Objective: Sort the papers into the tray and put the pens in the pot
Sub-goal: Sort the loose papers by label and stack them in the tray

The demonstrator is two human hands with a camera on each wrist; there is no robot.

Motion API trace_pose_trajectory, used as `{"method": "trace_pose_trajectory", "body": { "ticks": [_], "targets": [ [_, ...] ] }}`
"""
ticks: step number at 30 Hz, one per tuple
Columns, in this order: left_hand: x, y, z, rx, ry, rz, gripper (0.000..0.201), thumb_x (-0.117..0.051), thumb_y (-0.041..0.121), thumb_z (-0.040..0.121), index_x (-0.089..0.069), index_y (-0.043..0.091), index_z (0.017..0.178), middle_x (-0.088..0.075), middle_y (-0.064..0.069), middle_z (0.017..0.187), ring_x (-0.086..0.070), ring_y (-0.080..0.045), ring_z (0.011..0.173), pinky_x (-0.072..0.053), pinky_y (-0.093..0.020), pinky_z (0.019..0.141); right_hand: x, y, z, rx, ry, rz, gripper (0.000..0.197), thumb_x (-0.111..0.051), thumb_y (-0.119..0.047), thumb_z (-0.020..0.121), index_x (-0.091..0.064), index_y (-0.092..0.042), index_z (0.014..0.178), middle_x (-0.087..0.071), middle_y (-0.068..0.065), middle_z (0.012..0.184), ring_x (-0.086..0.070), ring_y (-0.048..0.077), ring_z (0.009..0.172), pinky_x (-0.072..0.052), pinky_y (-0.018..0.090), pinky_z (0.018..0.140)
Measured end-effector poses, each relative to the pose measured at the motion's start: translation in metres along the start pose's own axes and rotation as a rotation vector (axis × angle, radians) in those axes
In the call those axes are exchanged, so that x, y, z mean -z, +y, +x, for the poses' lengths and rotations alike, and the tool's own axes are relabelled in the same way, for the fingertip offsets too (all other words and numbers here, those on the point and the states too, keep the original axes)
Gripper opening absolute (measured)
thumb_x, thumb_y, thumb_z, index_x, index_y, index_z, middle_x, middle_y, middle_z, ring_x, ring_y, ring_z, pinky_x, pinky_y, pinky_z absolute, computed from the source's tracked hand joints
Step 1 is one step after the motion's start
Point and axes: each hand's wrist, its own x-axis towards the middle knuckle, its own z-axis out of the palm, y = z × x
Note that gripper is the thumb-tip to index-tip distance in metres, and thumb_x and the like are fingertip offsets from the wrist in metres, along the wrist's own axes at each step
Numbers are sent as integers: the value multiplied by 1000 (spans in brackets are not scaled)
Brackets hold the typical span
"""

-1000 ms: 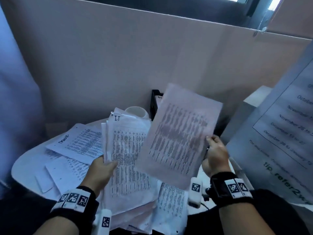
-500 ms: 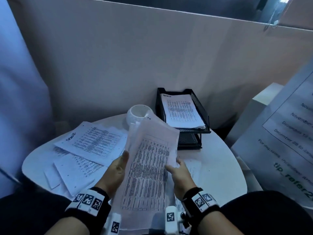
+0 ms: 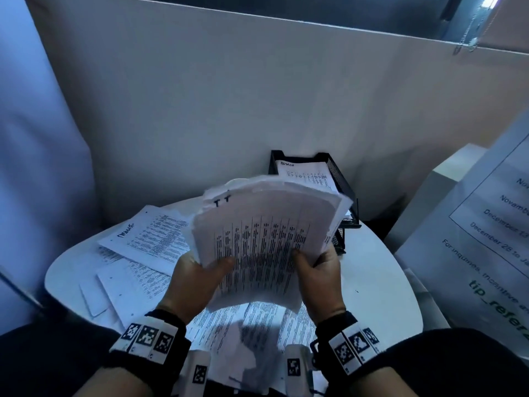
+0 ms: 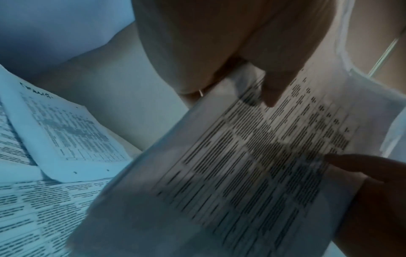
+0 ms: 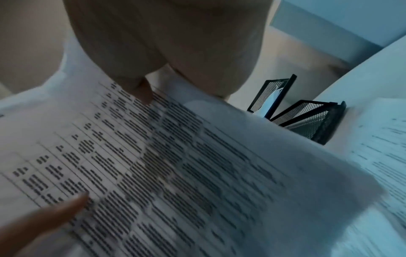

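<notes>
Both hands hold one thick stack of printed papers (image 3: 266, 224) up over the round white table (image 3: 380, 285). My left hand (image 3: 206, 270) grips its left edge, thumb on the front sheet (image 4: 252, 156). My right hand (image 3: 309, 265) grips the right edge, thumb on top (image 5: 138, 88). The stack bends backward at its top. Behind it stands a black mesh tray (image 3: 340, 179) with a sheet marked ADMIN (image 3: 306, 173) on its upper level. The stack hides the pot. No pens are in view.
Loose printed sheets (image 3: 148, 236) lie over the table's left half, and more (image 3: 257, 319) lie under my hands. A tall partition (image 3: 257, 104) closes the back. A large printed notice (image 3: 486, 239) stands at the right.
A second ago my right hand held a single sheet apart. That sheet has left it. Both hands now grip the stack, which has risen and hides the pot.
</notes>
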Motion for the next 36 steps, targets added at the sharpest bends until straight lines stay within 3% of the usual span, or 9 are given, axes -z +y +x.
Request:
{"method": "trace_pose_trajectory", "body": {
  "ticks": [5,9,14,18,21,25,28,32,36],
  "targets": [
    [7,-6,3,-40,-20,-73,33,-87,8,79,-69,23,102,-80,6,93,-75,-9,84,-62,-36,78,4,10,-2,56,-33,37,28,-68,6,92,-61,-16,108,-70,3,93,-65,12,85,-57,25,73],
    [8,-15,10,13,-74,-87,43,-76,19,67,-70,18,110,-79,-7,98,-75,-25,95,-62,-45,84,4,24,0,-29,-59,30,32,-61,2,86,-64,-17,111,-68,22,98,-64,21,88,-58,35,76],
    [1,-36,10,102,-155,131,33,-69,34,77,-73,8,98,-77,-19,96,-72,-41,97,-57,-60,88,4,49,-4,-200,-103,-107,27,-51,2,85,-62,-12,105,-70,22,102,-67,42,98,-60,55,85],
    [-2,-43,14,121,-39,115,17,-73,23,95,-75,6,94,-77,-21,94,-74,-36,87,-58,-60,86,11,64,-4,-312,-90,-175,18,-61,-5,93,-61,-15,108,-74,12,104,-71,32,103,-61,45,84],
    [-1,-34,16,102,57,-45,5,-75,14,94,-78,10,94,-81,-11,94,-76,-33,94,-59,-58,91,23,77,-3,-461,-9,-182,35,-67,-5,90,-52,-13,121,-66,15,115,-67,29,104,-55,33,77],
    [4,-25,23,157,149,-316,19,-81,14,88,-77,9,106,-81,-9,104,-74,-35,104,-55,-58,99,26,88,-7,-601,-4,5,76,-78,-8,85,-30,-34,138,-64,14,123,-64,28,108,-54,44,83],
    [6,-26,28,182,159,-403,31,-83,16,87,-75,8,116,-79,-11,113,-72,-36,111,-52,-58,104,14,89,-14,-739,-132,232,51,-80,-13,82,-48,-14,122,-70,12,102,-65,24,78,-44,33,54],
    [12,-32,35,199,172,-337,53,-87,34,77,-68,-5,109,-73,-12,98,-72,-35,95,-58,-54,91,0,92,-15,-679,-166,115,27,-61,-7,97,-58,9,118,-66,15,84,-57,23,63,-40,28,48],
    [16,-29,37,187,-1,-194,25,-72,26,96,-68,4,109,-78,-14,103,-77,-29,88,-60,-41,75,7,82,2,-645,-55,154,24,-55,-9,103,-60,1,123,-74,24,113,-70,43,98,-60,61,79]
  ]
}}
